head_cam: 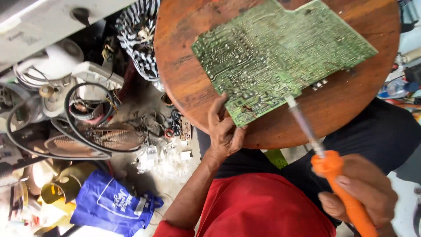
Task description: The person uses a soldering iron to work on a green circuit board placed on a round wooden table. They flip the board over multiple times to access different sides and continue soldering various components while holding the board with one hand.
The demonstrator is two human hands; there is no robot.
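We see the green circuit board point(280, 52) lying solder side up on the round wooden table point(184, 83), just above both hands. Left hand point(224, 131) rests on the board's near corner, fingers spread, not gripping. Right hand point(364, 193) is wrapped round an orange soldering iron point(326, 169), tip touching the board edge. Fan grilles point(98, 138) & a blue bag point(109, 202) lie well left of the left hand.
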